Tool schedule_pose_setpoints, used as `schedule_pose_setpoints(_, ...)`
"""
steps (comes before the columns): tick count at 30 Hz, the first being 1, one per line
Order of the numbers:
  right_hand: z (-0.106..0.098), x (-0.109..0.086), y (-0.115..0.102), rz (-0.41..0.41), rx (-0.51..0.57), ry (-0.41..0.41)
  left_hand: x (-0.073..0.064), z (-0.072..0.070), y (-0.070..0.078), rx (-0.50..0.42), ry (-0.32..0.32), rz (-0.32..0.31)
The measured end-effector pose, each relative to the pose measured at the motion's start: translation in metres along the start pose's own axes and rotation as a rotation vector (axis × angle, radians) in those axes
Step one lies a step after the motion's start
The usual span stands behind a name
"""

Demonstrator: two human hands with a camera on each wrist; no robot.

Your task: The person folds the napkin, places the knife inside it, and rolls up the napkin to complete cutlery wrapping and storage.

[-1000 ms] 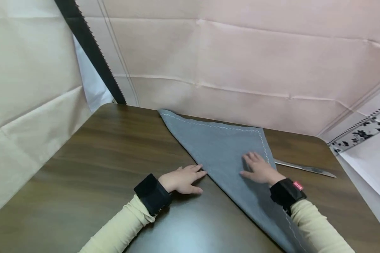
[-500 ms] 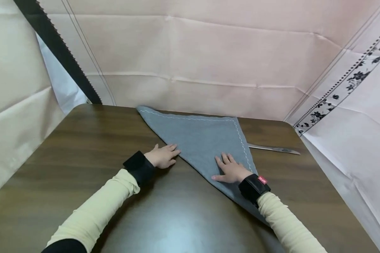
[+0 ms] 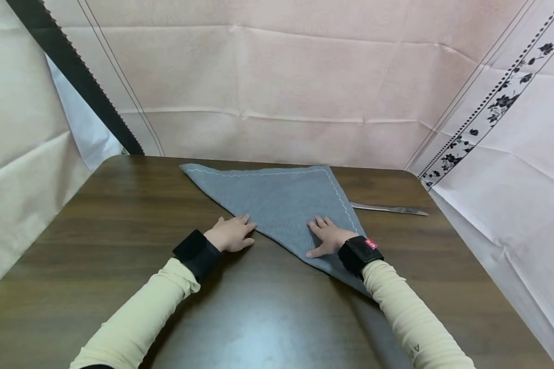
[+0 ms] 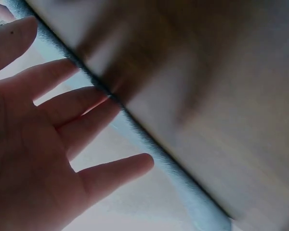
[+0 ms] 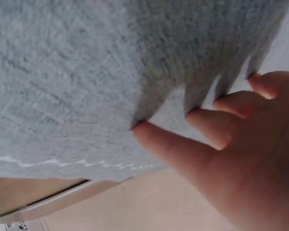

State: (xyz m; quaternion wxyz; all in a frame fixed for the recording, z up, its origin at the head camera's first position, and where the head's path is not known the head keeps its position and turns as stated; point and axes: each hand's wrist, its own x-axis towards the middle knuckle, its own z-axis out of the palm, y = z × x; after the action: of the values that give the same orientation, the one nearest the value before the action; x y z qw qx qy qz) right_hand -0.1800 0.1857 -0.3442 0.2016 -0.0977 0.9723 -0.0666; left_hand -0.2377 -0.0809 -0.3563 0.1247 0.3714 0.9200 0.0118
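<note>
A blue-grey cloth (image 3: 277, 195) with white stitching along its edges lies on the table, folded into a triangle. At its long folded edge, my left hand (image 3: 231, 233) rests with fingers spread; in the left wrist view the fingertips (image 4: 98, 94) touch that edge. Farther right, my right hand (image 3: 330, 237) lies on top of the cloth, fingers spread. The right wrist view has its fingertips (image 5: 139, 127) pressing on the fabric. Part of the cloth is hidden under the right wrist and forearm.
A table knife (image 3: 397, 209) lies right of the cloth, its left end hidden at the cloth's edge. The brown wooden table (image 3: 120, 230) has rounded far corners. Pale fabric (image 3: 304, 77) hangs behind it, with a floral-bordered white sheet (image 3: 526, 169) at right.
The head view has shifted, so the table sits farther left in it. Both hands keep to about the same spots on the cloth, with the cloth's upper left corner now lying a little flatter.
</note>
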Motion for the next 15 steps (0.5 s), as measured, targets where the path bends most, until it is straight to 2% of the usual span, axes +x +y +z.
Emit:
schedule_pose_setpoints(7,-0.006,0.004,-0.004,-0.05,0.002,-0.044,-0.025,0.005,0.01,0.058,0.079,0.013)
schedule_pose_setpoints(9,-0.007,0.005,-0.006,-0.067,-0.004,-0.047,-0.032,0.009,0.016,0.075,0.116,0.014)
schedule_pose_setpoints(15,-0.01,0.005,-0.015,-0.044,-0.066,-0.052,-0.052,0.016,0.038,0.132,0.251,0.029)
